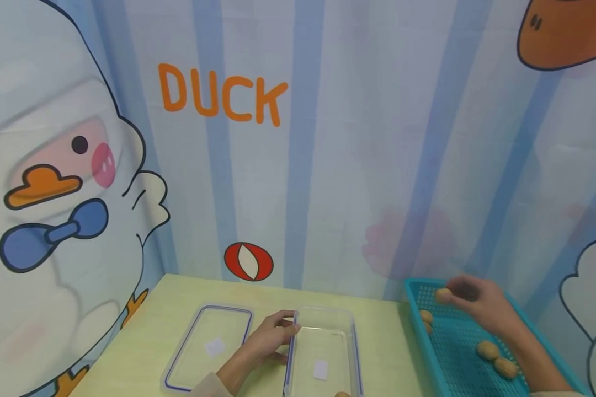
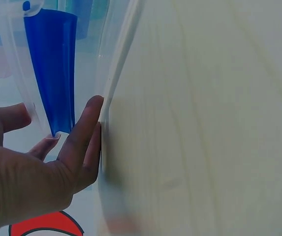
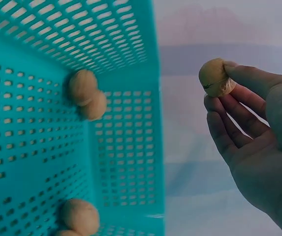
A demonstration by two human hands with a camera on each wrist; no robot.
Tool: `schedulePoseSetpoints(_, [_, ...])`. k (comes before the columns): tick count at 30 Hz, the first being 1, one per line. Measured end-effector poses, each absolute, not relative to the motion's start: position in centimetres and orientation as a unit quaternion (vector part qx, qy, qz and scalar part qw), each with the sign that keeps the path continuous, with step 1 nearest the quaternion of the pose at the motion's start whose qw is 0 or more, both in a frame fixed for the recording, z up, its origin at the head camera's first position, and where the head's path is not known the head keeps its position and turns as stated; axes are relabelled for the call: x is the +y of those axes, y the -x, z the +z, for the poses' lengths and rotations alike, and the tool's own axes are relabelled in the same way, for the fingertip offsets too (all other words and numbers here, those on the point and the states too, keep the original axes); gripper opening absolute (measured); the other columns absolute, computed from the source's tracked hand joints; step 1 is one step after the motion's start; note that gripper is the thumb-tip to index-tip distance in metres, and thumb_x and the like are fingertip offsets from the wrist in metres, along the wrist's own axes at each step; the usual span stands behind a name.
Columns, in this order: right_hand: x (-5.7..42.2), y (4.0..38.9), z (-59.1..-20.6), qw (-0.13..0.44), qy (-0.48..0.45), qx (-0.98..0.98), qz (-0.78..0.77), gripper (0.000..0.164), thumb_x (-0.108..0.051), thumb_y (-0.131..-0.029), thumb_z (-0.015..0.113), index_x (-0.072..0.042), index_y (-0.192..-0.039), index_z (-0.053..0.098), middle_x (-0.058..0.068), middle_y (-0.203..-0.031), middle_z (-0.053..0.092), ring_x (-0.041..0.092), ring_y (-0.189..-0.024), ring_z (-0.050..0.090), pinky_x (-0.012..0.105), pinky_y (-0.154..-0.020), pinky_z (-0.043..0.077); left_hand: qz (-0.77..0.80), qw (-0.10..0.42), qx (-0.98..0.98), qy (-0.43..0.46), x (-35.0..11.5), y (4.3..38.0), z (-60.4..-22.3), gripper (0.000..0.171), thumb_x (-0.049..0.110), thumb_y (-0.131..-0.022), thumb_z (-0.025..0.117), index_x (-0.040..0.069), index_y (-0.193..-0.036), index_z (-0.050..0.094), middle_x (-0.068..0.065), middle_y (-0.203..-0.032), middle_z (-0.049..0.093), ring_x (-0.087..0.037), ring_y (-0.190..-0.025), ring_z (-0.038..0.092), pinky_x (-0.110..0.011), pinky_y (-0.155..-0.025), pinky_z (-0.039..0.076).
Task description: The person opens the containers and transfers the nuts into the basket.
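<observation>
My right hand (image 1: 484,306) pinches a walnut (image 3: 215,77) between thumb and fingertips, raised over the far end of a turquoise basket (image 1: 429,358). Inside the basket lie several more walnuts (image 1: 488,350), grouped in pairs. My left hand (image 1: 270,339) grips the left wall of a clear plastic container (image 1: 323,320), thumb at the rim and fingers along the outside. In the left wrist view, a blue clip (image 2: 54,69) on the container's side is beside those fingers. Another walnut (image 1: 342,394) shows partly at the container's near end, cut off by the frame.
A clear lid (image 1: 208,347) with a blue seal lies flat on the pale wooden table (image 1: 387,353), left of the container. Behind the table hangs a striped cloth (image 1: 347,165) with duck drawings. The basket's raised rim stands along the right side.
</observation>
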State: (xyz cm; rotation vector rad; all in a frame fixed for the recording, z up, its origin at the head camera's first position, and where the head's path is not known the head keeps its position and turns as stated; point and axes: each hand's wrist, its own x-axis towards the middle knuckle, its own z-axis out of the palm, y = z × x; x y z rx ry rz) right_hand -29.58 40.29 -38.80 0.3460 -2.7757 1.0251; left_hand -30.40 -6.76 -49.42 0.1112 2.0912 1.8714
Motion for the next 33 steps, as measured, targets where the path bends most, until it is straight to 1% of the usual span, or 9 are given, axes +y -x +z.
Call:
schedulePoseSetpoints(3, [41.0,30.0,-40.1,0.083,-0.099,-0.935,0.329,0.044,-0.037,-0.104,0.070,0.000,-0.128,0.068,0.017,-0.121,0.072,0.035,-0.110,0.068,0.049,-0.085,0.060,0.660,0.166,0.731,-0.045,-6.8,30.3,-49.5,0.056,0.022,-0.106,0.066,0.003,-0.155,0.048,-0.017,-0.135,0.058,-0.034,-0.114,0.066,-0.038,-0.066,0.062])
schedulePoseSetpoints(8, [41.6,30.3,-41.5,0.077,-0.082,-0.942,0.316,0.048,-0.041,-0.103,0.071,0.000,-0.128,0.069,0.016,-0.119,0.072,0.034,-0.108,0.069,0.050,-0.085,0.060,0.661,0.162,0.730,-0.051,-6.8,30.2,-49.4,0.055,0.021,-0.106,0.066,0.003,-0.155,0.048,-0.016,-0.134,0.058,-0.033,-0.113,0.066,-0.037,-0.064,0.062])
schedulePoseSetpoints(12, [41.6,30.5,-41.7,0.072,-0.086,-0.944,0.311,0.050,-0.042,-0.103,0.070,0.001,-0.129,0.068,0.016,-0.119,0.072,0.035,-0.107,0.069,0.051,-0.083,0.059,0.662,0.162,0.730,-0.050,-6.8,30.2,-49.4,0.055,0.022,-0.106,0.066,0.003,-0.155,0.048,-0.016,-0.134,0.058,-0.034,-0.113,0.066,-0.038,-0.065,0.062])
schedulePoseSetpoints(21, [41.8,30.7,-41.9,0.058,-0.075,-0.945,0.314,0.049,-0.042,-0.103,0.071,0.001,-0.127,0.068,0.014,-0.117,0.073,0.031,-0.104,0.069,0.049,-0.082,0.059,0.659,0.159,0.734,-0.052,-6.8,30.1,-49.4,0.055,0.022,-0.106,0.066,0.003,-0.154,0.048,-0.016,-0.133,0.059,-0.034,-0.113,0.066,-0.038,-0.065,0.061])
schedulePoseSetpoints(25, [42.0,30.7,-42.1,0.062,-0.074,-0.944,0.315,0.050,-0.042,-0.103,0.071,0.001,-0.127,0.068,0.017,-0.119,0.072,0.035,-0.107,0.069,0.051,-0.083,0.059,0.658,0.157,0.735,-0.052,-6.8,30.2,-49.4,0.055,0.022,-0.106,0.066,0.003,-0.154,0.048,-0.016,-0.133,0.059,-0.034,-0.113,0.066,-0.039,-0.065,0.062])
schedulePoseSetpoints(30, [42.1,30.7,-42.3,0.081,-0.083,-0.946,0.303,0.053,-0.041,-0.102,0.072,0.003,-0.130,0.067,0.020,-0.122,0.071,0.042,-0.112,0.067,0.055,-0.084,0.058,0.656,0.157,0.736,-0.050,-6.8,30.2,-49.5,0.055,0.023,-0.106,0.066,0.003,-0.155,0.048,-0.016,-0.134,0.059,-0.034,-0.114,0.066,-0.040,-0.067,0.062])
schedulePoseSetpoints(33, [41.9,30.6,-42.1,0.092,-0.087,-0.946,0.298,0.053,-0.041,-0.103,0.071,0.003,-0.131,0.066,0.021,-0.122,0.071,0.043,-0.113,0.066,0.057,-0.085,0.058,0.655,0.157,0.738,-0.048,-6.8,30.3,-49.5,0.056,0.023,-0.106,0.066,0.003,-0.155,0.048,-0.016,-0.135,0.058,-0.034,-0.114,0.066,-0.041,-0.068,0.063])
